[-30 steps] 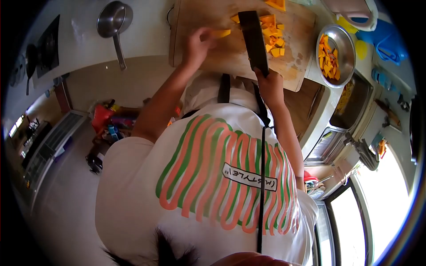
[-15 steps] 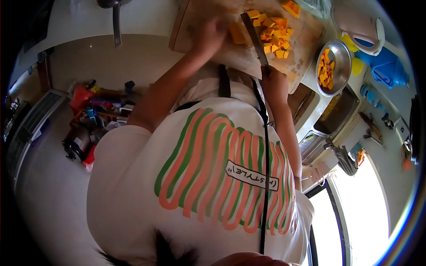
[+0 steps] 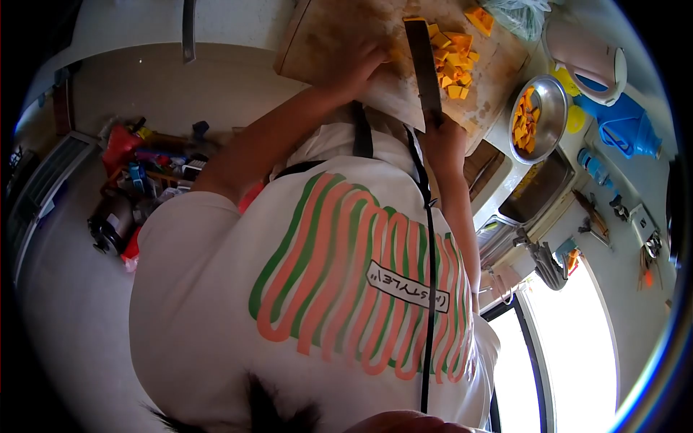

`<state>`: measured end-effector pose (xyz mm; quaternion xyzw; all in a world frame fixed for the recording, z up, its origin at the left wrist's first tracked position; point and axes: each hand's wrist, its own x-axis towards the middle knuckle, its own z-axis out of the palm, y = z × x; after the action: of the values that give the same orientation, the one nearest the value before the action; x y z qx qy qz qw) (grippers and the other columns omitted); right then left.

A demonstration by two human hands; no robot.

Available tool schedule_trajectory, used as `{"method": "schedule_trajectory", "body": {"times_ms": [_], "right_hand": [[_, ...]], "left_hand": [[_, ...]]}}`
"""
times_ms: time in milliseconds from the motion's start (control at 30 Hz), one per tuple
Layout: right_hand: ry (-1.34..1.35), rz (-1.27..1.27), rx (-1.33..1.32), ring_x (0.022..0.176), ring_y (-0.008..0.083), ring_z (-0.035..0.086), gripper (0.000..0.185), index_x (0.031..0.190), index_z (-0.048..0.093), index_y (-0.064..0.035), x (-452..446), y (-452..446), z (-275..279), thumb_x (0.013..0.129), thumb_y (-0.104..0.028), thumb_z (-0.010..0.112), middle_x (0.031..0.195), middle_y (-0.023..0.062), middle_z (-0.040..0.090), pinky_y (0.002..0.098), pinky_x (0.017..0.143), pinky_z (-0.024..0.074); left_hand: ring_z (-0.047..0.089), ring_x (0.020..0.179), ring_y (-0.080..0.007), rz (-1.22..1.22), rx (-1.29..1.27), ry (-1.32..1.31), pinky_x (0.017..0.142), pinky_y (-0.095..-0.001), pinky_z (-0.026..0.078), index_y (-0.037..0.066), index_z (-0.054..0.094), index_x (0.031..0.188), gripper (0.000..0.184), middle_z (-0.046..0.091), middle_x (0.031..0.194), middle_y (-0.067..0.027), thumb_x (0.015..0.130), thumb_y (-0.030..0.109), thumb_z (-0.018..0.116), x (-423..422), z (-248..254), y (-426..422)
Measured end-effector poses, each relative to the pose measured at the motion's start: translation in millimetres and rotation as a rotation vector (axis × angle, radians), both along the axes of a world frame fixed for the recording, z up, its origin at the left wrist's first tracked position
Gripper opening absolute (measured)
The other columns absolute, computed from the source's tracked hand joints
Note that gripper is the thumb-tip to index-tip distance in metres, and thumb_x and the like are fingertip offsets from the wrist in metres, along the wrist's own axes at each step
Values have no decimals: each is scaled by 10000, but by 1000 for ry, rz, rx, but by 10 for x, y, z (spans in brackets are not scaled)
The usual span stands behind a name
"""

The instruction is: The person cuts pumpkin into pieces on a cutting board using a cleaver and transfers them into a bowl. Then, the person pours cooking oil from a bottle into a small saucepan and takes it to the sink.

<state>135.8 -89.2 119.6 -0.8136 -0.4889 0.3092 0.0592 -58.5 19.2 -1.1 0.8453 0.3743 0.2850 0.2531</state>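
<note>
My right hand [image 3: 444,137] is wrapped round the handle of a dark, broad-bladed knife [image 3: 424,68]. The blade stands over the wooden cutting board [image 3: 317,43], just left of a heap of orange pumpkin pieces [image 3: 453,68]. To the left of the blade my left hand [image 3: 357,65] is on the board, fingers bent toward the knife. A bit of orange shows at its fingertips, mostly hidden and blurred. A larger pumpkin chunk [image 3: 479,20] lies near the board's far edge.
Right of the board stands a metal bowl [image 3: 554,119] with orange strips in it. Beyond are a clear plastic bag [image 3: 520,16], a pale handled container [image 3: 581,50] and a blue jug [image 3: 624,126]. A sink [image 3: 538,187] lies nearer, at the right.
The view has shifted, and the pan has mostly left it at the top. My left hand has moved right toward the blade. The yellow strip it held a second ago is no longer visible.
</note>
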Motion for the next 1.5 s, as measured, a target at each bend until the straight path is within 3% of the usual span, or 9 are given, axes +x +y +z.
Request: {"method": "schedule_trajectory", "body": {"times_ms": [133,333,433,533,800,933,1067,1167,1500], "right_hand": [[-2,49,-7,759,429,636,282,915,710,-28,-28,-7,-3,942,-271,567,778,241,654,485,684,517],[-47,93,-77,780,430,646,280,961,712,-57,-42,-75,6,946,-282,547,821,232,669,493,711,529],[-79,124,-148,797,430,652,262,936,706,-62,-67,-47,-36,936,-262,537,839,234,674,497,722,533],[-134,150,-180,818,447,635,308,886,700,-29,-157,69,-157,951,-263,510,836,251,663,502,733,519],[-64,160,-47,788,434,648,272,914,705,-43,-120,169,-69,941,-262,546,822,243,669,492,714,530],[-80,160,-213,816,432,649,296,901,701,-34,-100,78,-121,948,-270,529,836,248,669,499,739,525],[-109,265,-181,813,436,647,294,899,700,-28,-140,335,-205,945,-267,535,835,248,667,494,735,528],[-60,207,-37,806,433,647,293,895,700,-22,-172,409,-169,942,-267,545,822,248,665,485,726,530],[-147,275,-226,812,433,656,302,930,702,-39,-222,331,-191,954,-282,525,854,238,680,490,728,536]], "left_hand": [[575,1019,-309,-38,75,-204,834,-408,507,30,663,1004,241,606,1073,-117,780,87,730,-37,112,9],[609,911,-274,29,138,-256,770,-368,523,50,695,899,135,636,951,-80,785,103,744,-74,47,-15],[616,898,-272,17,161,-190,767,-365,520,52,706,959,177,663,983,-64,788,63,749,-95,24,-24],[607,891,-234,4,150,-105,752,-351,522,69,700,914,142,635,963,-54,787,119,740,-123,-13,-54],[629,881,-256,79,206,-241,743,-362,527,52,708,953,174,642,958,-69,796,105,761,-153,69,-54],[633,874,-238,50,174,-240,724,-352,530,45,701,953,168,640,976,-70,802,95,756,-187,11,-86],[636,855,-233,38,140,-237,714,-350,531,48,694,982,185,637,982,-67,809,85,749,-205,-39,-121],[640,854,-236,69,124,-263,714,-345,535,48,691,996,196,639,973,-66,811,83,747,-173,-90,-122],[647,858,-240,58,132,-211,724,-340,543,42,694,992,205,641,955,-77,797,72,751,-277,-82,-155]]}}
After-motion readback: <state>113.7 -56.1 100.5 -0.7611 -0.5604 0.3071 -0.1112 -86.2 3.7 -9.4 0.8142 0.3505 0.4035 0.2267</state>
